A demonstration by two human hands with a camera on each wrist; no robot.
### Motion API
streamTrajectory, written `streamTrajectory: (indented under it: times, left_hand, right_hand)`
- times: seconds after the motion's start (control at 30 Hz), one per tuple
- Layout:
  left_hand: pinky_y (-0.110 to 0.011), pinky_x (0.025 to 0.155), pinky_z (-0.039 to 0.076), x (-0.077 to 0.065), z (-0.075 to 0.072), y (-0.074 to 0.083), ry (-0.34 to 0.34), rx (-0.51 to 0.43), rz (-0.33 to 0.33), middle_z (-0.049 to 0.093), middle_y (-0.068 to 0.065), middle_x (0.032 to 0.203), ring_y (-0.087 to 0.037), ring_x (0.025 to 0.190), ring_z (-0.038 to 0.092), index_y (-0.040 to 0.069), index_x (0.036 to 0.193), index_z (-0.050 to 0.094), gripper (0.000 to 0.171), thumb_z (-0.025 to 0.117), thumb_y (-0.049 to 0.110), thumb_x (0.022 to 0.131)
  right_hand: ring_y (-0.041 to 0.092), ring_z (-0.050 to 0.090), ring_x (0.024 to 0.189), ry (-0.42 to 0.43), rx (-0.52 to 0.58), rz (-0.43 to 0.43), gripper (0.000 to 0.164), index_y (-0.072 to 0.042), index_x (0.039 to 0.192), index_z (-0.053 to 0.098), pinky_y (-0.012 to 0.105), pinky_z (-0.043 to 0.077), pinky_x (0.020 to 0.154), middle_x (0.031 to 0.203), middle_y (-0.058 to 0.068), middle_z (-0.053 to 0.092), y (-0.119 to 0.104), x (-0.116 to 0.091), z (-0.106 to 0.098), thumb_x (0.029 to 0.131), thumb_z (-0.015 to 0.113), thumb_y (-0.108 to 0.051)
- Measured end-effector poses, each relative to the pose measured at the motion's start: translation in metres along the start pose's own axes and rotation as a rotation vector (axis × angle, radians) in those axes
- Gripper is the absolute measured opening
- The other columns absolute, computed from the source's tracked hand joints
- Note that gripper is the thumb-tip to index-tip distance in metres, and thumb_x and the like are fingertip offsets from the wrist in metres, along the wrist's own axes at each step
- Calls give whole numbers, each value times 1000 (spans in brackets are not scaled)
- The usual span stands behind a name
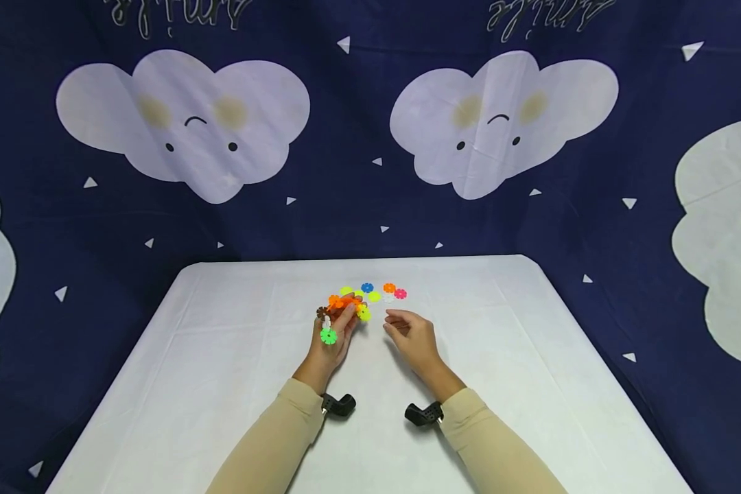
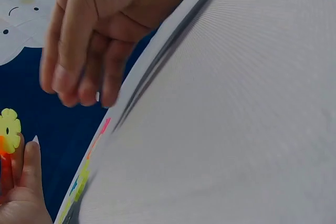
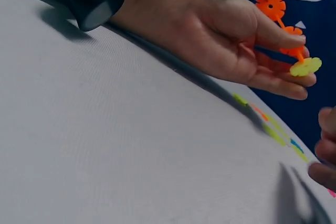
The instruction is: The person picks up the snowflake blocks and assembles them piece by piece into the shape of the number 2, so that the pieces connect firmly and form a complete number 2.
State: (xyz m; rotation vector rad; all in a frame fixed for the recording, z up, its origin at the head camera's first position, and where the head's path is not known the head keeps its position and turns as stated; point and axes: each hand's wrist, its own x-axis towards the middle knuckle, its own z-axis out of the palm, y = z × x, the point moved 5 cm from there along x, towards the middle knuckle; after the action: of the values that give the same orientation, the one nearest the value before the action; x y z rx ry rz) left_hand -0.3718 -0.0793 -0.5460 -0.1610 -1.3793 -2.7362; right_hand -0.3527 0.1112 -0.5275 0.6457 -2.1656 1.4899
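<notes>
My left hand (image 1: pixel 332 351) holds a chain of flower-shaped plastic interlocking discs, thumb and fingers pinching its orange part. A green disc (image 1: pixel 328 336) is at the near end, with white, brown and orange ones along the chain. The far end carries a yellow disc (image 1: pixel 363 313), clear in the right wrist view beyond the fingertips. To the right, my right hand (image 1: pixel 415 337) hovers over the table, fingers loosely bent and nothing visible held. In the left wrist view its fingers hang downward, apart from the chain.
Loose discs lie just beyond the hands: a blue one (image 1: pixel 367 287), an orange one (image 1: pixel 390 287), a pink one (image 1: pixel 401 293) and several yellow and white ones. The white table (image 1: pixel 222 384) ends at a dark blue cloud-print curtain (image 1: pixel 346 226).
</notes>
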Motion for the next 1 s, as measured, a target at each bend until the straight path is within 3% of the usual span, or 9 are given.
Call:
streamTrajectory:
  times: [0.17,0.27,0.43,0.63,0.8,1.0]
  left_hand:
    - [-35,107,51,1,-2,1,20,-20,-13,60,-28,140,-27,123,63,-16,146,48,46,63,2,105]
    - [-34,106,51,2,-3,1,40,-33,-12,63,-26,137,-28,124,62,-16,146,48,45,61,1,106]
    - [-33,107,51,1,-2,0,49,-49,-14,61,-28,138,-28,125,62,-14,144,51,41,60,0,106]
    - [-34,108,50,1,-1,-2,45,-42,-32,60,-28,140,-24,121,65,-15,145,50,44,61,1,106]
    - [-34,108,49,0,-2,-2,43,-37,-31,53,-33,146,-21,119,66,-16,146,49,47,64,2,105]
    - [-33,107,50,1,-4,-1,55,-50,-40,54,-31,146,-23,122,64,-14,144,53,46,67,4,104]
  right_hand:
    - [28,73,94,-70,-152,119,31,7,118,74,40,62,86,104,14,76,10,7,12,89,84,1]
    - [29,70,103,-129,-233,141,34,3,119,76,45,58,94,110,14,75,13,13,24,88,86,-5]
    - [29,67,105,-174,-358,97,33,1,117,77,45,55,97,111,11,77,17,24,42,88,87,-12]
    - [29,65,97,-172,-457,41,20,0,106,79,43,54,92,102,9,77,21,32,54,91,84,-12]
    - [28,69,98,-175,-379,59,21,1,107,78,41,57,93,102,10,73,22,33,57,88,85,-4]
    - [21,70,85,-148,-225,58,18,1,98,77,30,61,79,96,6,67,19,28,52,83,86,6]
